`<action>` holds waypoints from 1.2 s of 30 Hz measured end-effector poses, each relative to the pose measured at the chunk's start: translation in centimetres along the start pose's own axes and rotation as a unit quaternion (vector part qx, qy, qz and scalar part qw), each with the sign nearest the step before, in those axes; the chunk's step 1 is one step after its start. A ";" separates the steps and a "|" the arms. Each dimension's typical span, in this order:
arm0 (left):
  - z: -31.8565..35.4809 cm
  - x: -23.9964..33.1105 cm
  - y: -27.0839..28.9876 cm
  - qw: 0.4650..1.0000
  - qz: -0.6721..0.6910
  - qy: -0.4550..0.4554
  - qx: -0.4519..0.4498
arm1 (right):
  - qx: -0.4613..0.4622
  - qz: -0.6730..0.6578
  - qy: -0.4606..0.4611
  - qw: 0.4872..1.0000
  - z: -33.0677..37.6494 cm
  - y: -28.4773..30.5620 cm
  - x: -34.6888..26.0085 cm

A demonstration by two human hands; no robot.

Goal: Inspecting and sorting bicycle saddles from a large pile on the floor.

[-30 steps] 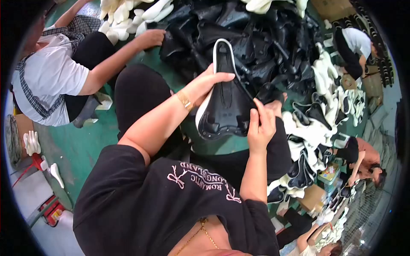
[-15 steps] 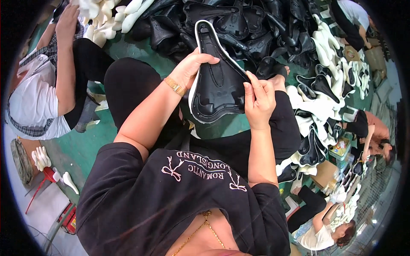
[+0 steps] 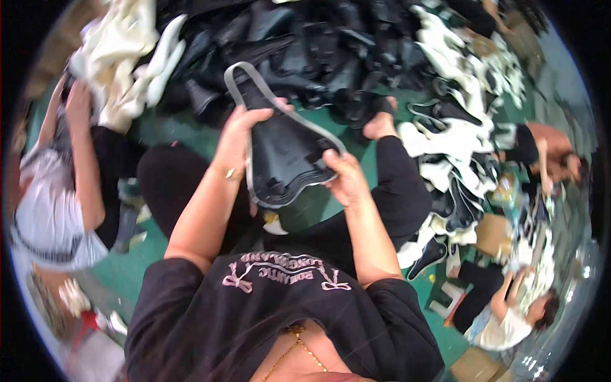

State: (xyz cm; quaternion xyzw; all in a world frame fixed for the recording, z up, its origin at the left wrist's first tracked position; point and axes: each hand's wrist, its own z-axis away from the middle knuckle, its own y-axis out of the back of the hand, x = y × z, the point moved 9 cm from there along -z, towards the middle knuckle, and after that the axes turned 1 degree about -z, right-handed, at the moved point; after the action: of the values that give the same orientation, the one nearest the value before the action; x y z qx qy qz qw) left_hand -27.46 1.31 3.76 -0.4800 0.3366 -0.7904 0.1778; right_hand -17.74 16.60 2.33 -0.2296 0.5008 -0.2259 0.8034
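Held up before me is a bicycle saddle (image 3: pixel 280 149), underside facing me, with a black plastic base and a pale rim around its edge. Its narrow nose points away and its wide end lies toward my body. Wrapped around the saddle's left side near the nose, my left hand (image 3: pixel 237 141) has its thumb on the black base. My right hand (image 3: pixel 349 177) grips the right corner of the wide end, thumb on top and fingers underneath. The picture is somewhat blurred, so fine detail along the rim is lost.
Beyond the saddle lies a heap of black saddle bases (image 3: pixel 299 51). White foam pads (image 3: pixel 127 51) are piled at the far left, and mixed black and white saddles (image 3: pixel 445 153) at the right. Other people sit at the left (image 3: pixel 57 191) and right (image 3: pixel 503 318).
The saddle has moved left and nearer to me in the picture. My right thumb now presses on the base's wide end, where before the fingertips pinched its right edge. The whole view has shifted.
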 end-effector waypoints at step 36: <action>-15.0 5.4 0.5 0.962 -0.256 0.092 -0.016 | 0.190 0.326 0.262 0.888 -45.9 -0.3 -21.9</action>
State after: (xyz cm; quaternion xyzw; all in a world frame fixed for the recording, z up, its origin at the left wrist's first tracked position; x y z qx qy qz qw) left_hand -43.25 3.17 2.17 -0.4780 0.2302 -0.8448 -0.0696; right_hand -68.18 22.77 -0.23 0.1709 0.6876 -0.0945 0.6993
